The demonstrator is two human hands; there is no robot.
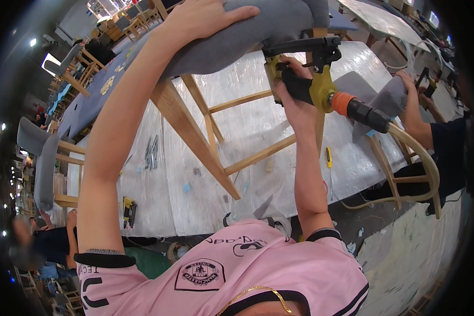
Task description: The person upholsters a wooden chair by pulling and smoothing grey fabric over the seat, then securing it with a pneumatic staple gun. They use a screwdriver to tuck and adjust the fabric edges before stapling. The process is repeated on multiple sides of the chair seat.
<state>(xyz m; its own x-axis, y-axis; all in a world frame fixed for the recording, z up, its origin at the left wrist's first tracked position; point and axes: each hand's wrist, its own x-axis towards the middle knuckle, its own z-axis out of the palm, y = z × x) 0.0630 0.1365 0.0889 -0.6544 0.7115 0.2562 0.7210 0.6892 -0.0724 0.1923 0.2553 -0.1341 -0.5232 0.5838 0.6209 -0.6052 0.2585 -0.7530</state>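
Note:
A chair with a grey padded seat (221, 50) and wooden legs (195, 137) stands in front of me on a plastic-covered table (158, 205). My left hand (203, 18) lies on the grey padding with the thumb stretched out; some fingertips are cut off at the top edge. In my right hand (295, 105) is a yellow and black air staple gun (321, 89), with my fingers wrapped round its grip. Its black front part is close under the padding, and I cannot tell whether it touches. A pale air hose (424, 152) runs from its orange coupling.
Another staple gun (129, 211) lies at the table's near left, by several thin metal strips (151, 152). A yellow utility knife (329, 157) lies right of the chair. At the right a co-worker's hand (407, 81) rests on another grey chair (387, 97). More chairs (47, 163) stand left.

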